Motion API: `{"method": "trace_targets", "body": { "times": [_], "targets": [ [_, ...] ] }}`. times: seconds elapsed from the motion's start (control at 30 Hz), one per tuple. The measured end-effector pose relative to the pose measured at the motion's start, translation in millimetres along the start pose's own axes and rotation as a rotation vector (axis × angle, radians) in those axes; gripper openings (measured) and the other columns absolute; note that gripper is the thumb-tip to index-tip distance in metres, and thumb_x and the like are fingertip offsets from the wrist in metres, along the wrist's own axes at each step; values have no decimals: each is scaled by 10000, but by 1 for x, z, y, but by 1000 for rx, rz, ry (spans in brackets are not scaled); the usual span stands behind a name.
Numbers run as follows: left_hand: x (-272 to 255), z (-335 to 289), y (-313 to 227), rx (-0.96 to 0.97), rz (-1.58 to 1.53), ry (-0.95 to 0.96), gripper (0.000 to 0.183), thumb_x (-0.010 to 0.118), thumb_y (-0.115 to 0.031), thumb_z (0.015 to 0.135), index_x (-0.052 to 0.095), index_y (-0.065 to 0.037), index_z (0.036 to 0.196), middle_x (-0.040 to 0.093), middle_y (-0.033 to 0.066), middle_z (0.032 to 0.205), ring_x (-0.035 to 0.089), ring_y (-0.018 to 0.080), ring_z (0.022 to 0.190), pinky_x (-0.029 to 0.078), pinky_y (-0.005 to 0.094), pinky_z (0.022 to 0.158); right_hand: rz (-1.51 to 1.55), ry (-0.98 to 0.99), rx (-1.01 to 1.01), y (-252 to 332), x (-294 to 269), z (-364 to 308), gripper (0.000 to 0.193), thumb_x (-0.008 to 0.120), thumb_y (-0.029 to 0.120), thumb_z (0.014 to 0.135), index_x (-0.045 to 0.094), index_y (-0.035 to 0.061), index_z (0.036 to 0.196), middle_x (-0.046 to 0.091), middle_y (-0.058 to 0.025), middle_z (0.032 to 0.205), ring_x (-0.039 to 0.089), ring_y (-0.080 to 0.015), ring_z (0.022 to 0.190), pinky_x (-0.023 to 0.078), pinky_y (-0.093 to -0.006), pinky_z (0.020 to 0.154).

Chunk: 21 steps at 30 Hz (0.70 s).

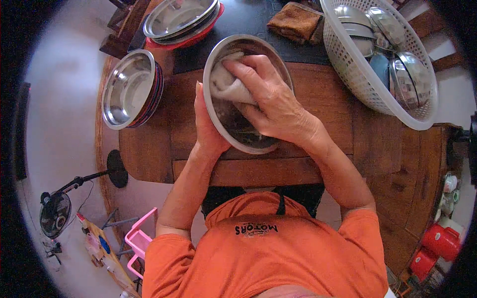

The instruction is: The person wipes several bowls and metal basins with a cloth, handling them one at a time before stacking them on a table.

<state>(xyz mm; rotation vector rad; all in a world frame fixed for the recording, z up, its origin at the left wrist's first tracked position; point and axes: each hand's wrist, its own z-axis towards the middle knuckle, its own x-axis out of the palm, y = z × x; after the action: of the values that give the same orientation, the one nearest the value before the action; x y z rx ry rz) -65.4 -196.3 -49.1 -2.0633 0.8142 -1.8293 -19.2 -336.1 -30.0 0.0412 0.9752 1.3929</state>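
A shiny metal bowl (248, 43) is held tilted above the near part of the wooden table. My left hand (207, 119) grips its left side, thumb up along the outer wall and the other fingers hidden behind it. Inside the bowl, my right hand (268, 94) presses a whitish cloth (229, 87) against the inner wall, fingers closed over the fabric. Left of the bowl stands a stack of metal bowls (130, 89), the top one bright silver.
A white perforated plastic basket (348, 82) with several metal bowls is at the right. Farther back lie a folded brown cloth (294, 21) and stacked metal dishes (181, 20) with a red one beneath. A black fan (55, 213) and pink frame (139, 238) stand left of the wooden table (318, 134).
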Motion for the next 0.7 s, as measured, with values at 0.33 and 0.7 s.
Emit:
{"method": "trace_targets", "body": {
  "times": [0.33, 0.7],
  "targets": [
    [-31, 12, -4, 52, -219, 452, 679, 324, -594, 947, 402, -82, 1387, 486, 116, 1339, 478, 248, 1230, 384, 402, 1050, 92, 129, -214, -14, -4, 1, 512, 580, -109, 601, 659, 66, 1076, 532, -157, 1185, 503, -357, 1118, 407, -409, 962],
    [-1, 6, -11, 32, -62, 44, 671, 330, -576, 958, 400, -65, 1388, 460, 103, 1383, 459, 236, 1251, 351, 396, 1074, -453, 129, -55, -14, -9, -2, 475, 625, -21, 662, 624, 88, 1124, 539, -124, 1214, 480, -317, 1145, 410, -390, 931]
  ]
}}
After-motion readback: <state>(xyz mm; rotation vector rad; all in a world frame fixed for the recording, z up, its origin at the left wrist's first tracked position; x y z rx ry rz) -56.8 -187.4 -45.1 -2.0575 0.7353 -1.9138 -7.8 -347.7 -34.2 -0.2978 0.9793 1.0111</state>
